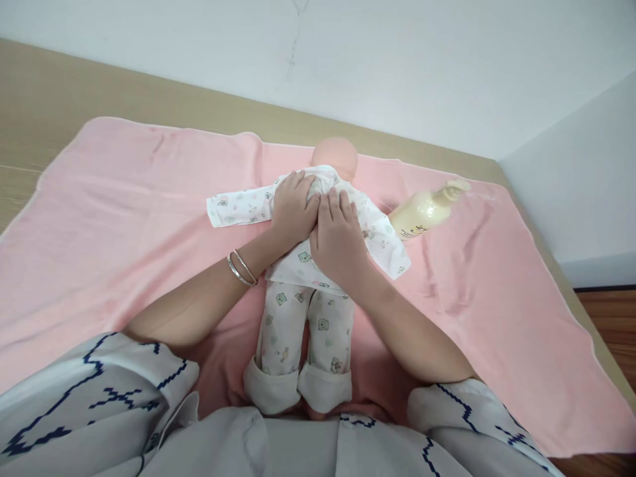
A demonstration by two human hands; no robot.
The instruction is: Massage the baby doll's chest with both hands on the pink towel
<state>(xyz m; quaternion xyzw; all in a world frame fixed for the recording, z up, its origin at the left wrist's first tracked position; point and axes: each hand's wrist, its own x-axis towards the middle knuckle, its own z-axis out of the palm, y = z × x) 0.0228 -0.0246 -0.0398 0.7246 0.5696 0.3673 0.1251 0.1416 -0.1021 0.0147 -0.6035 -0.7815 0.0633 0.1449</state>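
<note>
A baby doll (336, 156) lies stretched out, its bald head away from me and no face showing. It wears a white printed long-sleeved top (293, 266) and matching trousers (283, 324) with turned-up cuffs. My left hand (295, 209) rests flat on the upper middle of the top, with two bangles (242, 267) at its wrist. Beside it, my right hand (338, 235) also lies flat on the top, fingers pointing toward the doll's head. The hands touch along their inner edges and cover part of the cloth.
A pale yellow pump bottle (422, 211) lies on its side by the doll's right-hand sleeve. Beneath everything spreads a wrinkled pink blanket (149, 173) over a wooden surface (59, 86). A white wall (422, 73) rises behind it.
</note>
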